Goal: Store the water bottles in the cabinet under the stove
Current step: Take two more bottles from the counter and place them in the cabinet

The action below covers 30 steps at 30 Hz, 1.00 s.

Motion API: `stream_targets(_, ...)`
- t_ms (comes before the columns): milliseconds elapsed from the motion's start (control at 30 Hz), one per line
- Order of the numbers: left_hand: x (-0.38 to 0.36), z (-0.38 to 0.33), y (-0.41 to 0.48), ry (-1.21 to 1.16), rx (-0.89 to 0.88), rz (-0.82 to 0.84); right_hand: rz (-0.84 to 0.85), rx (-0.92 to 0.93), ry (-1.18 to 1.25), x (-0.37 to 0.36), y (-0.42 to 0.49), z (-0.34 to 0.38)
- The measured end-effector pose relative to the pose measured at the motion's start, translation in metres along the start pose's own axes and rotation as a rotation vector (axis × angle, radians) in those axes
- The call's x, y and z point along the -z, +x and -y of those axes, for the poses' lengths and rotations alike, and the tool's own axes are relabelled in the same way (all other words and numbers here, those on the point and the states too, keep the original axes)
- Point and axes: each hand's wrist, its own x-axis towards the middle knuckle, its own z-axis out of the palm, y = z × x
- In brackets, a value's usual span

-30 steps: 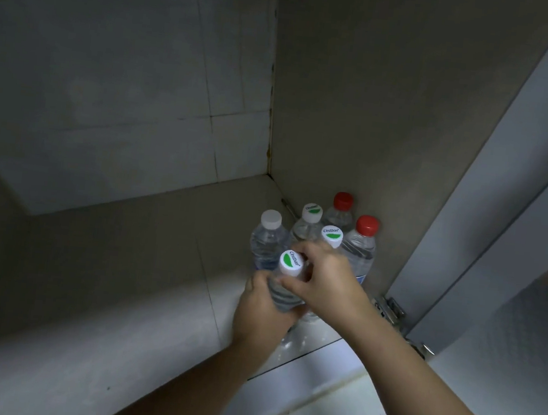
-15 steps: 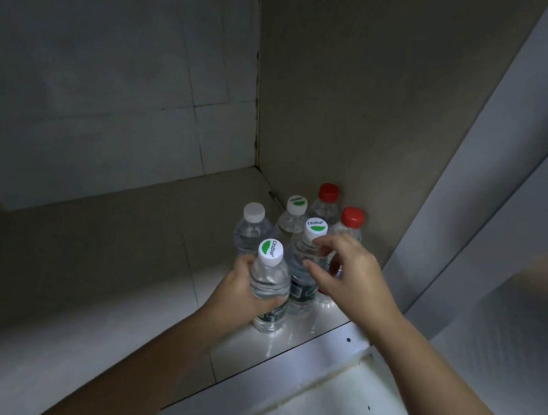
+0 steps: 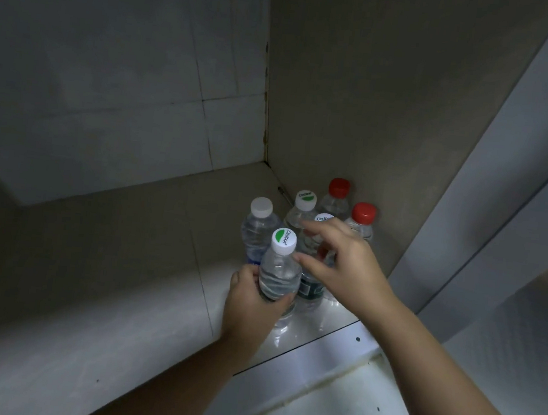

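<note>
Several clear water bottles stand in the right rear corner of the cabinet floor (image 3: 125, 259). Two have red caps (image 3: 363, 213), one a plain white cap (image 3: 261, 206), the others white caps with a green mark. My left hand (image 3: 252, 303) is wrapped around the body of the nearest green-marked bottle (image 3: 280, 269), which stands upright at the front of the group. My right hand (image 3: 344, 265) hovers just right of that bottle with its fingers spread, over another green-marked bottle (image 3: 311, 289) that it partly hides. It holds nothing.
The cabinet's right side wall (image 3: 378, 100) stands close behind the bottles and its tiled back wall (image 3: 111, 72) is farther off. The front sill (image 3: 317, 357) runs below my wrists. A pale door edge (image 3: 507, 164) rises at the right.
My right hand has let go of the front bottle's cap, moved right and spread its fingers. My left hand has kept its hold on that bottle, which now stands on the cabinet floor.
</note>
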Motion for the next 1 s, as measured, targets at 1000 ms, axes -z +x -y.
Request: stream_targets(1000, 0.031, -0.007, 0.004, -0.118, -0.083, 0.325, 0.199, -0.128, 0.036, -0.008, 0.015, 0.021)
